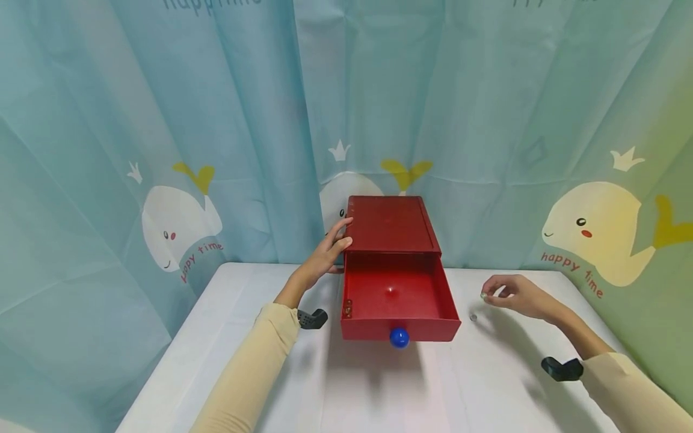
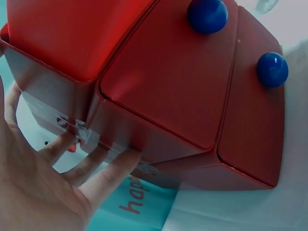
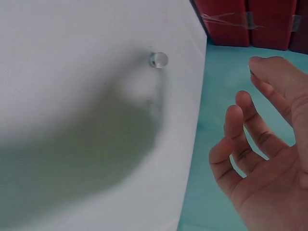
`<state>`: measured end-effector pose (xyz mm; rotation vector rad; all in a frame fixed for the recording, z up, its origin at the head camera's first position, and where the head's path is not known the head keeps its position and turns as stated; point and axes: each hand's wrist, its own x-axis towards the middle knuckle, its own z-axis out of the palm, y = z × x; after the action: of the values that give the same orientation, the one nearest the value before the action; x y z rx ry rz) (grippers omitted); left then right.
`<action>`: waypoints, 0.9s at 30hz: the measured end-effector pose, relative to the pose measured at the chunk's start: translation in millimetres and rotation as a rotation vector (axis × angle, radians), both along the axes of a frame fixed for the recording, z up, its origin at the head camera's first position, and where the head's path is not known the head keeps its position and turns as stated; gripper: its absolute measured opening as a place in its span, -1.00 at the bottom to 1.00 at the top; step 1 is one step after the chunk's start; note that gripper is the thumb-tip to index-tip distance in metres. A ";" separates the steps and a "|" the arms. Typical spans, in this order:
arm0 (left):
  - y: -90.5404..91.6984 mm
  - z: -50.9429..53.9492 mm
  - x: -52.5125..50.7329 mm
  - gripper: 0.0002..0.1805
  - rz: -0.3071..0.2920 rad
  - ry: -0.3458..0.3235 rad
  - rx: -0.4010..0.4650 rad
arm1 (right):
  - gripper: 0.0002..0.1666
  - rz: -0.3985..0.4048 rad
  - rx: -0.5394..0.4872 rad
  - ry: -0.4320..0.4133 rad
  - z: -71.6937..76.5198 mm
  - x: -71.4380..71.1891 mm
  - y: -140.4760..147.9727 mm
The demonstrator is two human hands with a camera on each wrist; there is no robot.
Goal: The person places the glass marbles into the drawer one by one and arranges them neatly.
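Note:
A red drawer cabinet [image 1: 387, 224] stands on the white table, its top drawer [image 1: 390, 300] pulled out. Small brownish round pieces [image 1: 348, 309] lie in that drawer's front left corner. My left hand [image 1: 322, 258] rests against the cabinet's left side with fingers spread; the left wrist view shows the fingertips touching the side wall. Right of the drawer, above the table, my right hand [image 1: 514, 294] pinches a tiny clear piece [image 1: 483, 295] between thumb and forefinger; the right wrist view mostly hides it. A small clear round glass-like piece [image 3: 159, 60] lies on the table below that hand.
Two closed lower drawers with blue knobs [image 2: 272, 70] show in the left wrist view. Another blue knob [image 1: 399, 338] sticks out from the open drawer's front. Behind the white table [image 1: 292, 385] hangs a blue-green curtain [image 1: 254, 132] with whale prints.

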<state>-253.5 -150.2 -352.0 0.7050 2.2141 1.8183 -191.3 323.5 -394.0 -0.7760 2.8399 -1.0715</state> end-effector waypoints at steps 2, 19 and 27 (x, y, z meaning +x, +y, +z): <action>-0.5 0.4 -0.4 -0.27 -0.002 -0.002 0.001 | -0.87 -0.009 0.000 0.014 2.3 1.2 -0.2; 1.3 1.3 1.1 -0.29 0.007 0.005 0.000 | -0.90 -0.098 -0.011 0.131 59.3 11.8 -10.0; 0.9 0.5 0.3 -0.28 0.012 0.007 -0.006 | -0.91 -0.100 -0.019 0.169 91.2 13.4 -15.8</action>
<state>-253.3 -149.3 -351.5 0.6993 2.2321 1.8168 -177.9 307.7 -302.8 -0.7689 3.0440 -1.0954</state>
